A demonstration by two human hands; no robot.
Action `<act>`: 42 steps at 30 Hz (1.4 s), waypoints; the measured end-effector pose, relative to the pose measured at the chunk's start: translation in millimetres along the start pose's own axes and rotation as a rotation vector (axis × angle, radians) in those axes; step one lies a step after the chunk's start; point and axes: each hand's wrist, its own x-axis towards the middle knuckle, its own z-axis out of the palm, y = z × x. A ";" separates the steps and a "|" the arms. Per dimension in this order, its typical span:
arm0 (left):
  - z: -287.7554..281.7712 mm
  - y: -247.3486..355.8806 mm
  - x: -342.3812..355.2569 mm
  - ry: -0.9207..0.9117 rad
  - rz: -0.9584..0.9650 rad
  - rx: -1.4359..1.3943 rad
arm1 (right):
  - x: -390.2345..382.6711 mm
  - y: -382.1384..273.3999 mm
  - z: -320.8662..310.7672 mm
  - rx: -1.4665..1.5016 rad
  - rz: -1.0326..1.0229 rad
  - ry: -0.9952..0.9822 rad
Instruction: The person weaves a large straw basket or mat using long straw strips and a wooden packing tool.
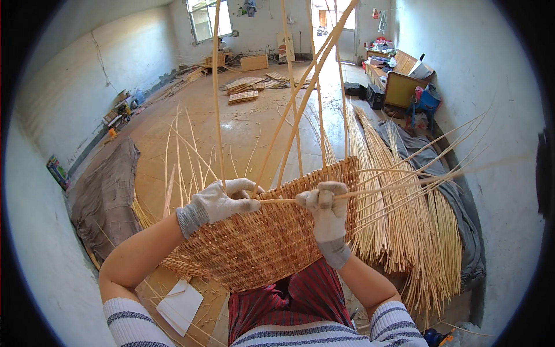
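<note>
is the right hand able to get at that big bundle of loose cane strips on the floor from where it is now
Probably yes: the bundle of cane strips lies just beside the right hand with nothing between, though that hand is gripping a strand at the basket rim.

A grey cloth (107, 191) lies left, bundled reeds (404, 231) right, woven mats (245, 87) far across the floor.

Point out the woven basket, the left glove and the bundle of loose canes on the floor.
woven basket (260, 248): head view, on its woven side wall.
left glove (222, 201): head view, back of the hand.
bundle of loose canes (404, 243): head view, mid-length of the stalks.
</note>
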 end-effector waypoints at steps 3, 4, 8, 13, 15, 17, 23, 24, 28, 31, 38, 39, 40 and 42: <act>3.3 -1.3 -2.5 0.005 0.022 0.022 | -42.5 -7.3 28.2 -0.235 -0.331 -0.107; 3.9 -1.7 -3.9 0.032 0.050 0.012 | -42.7 -9.3 26.0 -0.246 -0.336 -0.113; 1.4 3.3 -5.9 0.021 0.172 -0.129 | -5.8 -35.9 30.8 -0.621 -0.243 -0.440; -7.3 -19.1 -6.3 -0.079 0.135 -0.085 | 86.2 -56.8 91.6 -0.817 0.151 -0.599; -10.2 -28.7 -5.6 -0.049 0.174 -0.062 | 97.9 -37.2 93.0 -0.873 0.030 -0.667; -6.3 -27.3 -4.6 0.026 0.200 0.009 | 103.9 -33.9 94.6 -1.012 0.117 -0.620; 5.2 -15.8 -19.2 0.122 0.289 -0.002 | 133.7 -4.7 150.4 -2.210 0.039 -0.579; 6.1 -11.1 -20.7 0.115 0.286 0.000 | 139.3 3.2 156.6 -2.208 0.047 -0.573; 8.9 11.1 -26.8 0.176 0.206 0.078 | 155.9 6.3 154.3 -2.266 0.011 -1.154; 9.6 -2.0 -27.7 0.203 0.143 0.115 | 137.5 -30.7 158.8 -2.184 -0.034 -1.178; 5.3 19.9 -25.1 0.140 0.070 0.363 | 125.8 -114.0 179.4 -1.168 -0.353 -0.660; 3.5 21.4 -26.7 0.126 0.066 0.367 | 130.6 -107.1 178.4 -1.028 -0.324 -0.709; 0.5 22.4 -28.3 0.130 0.146 0.385 | 136.4 -100.6 177.9 -0.893 -0.299 -0.761; 0.7 20.8 -22.6 0.129 0.218 0.386 | 147.7 -83.5 158.5 -0.615 -0.232 -0.861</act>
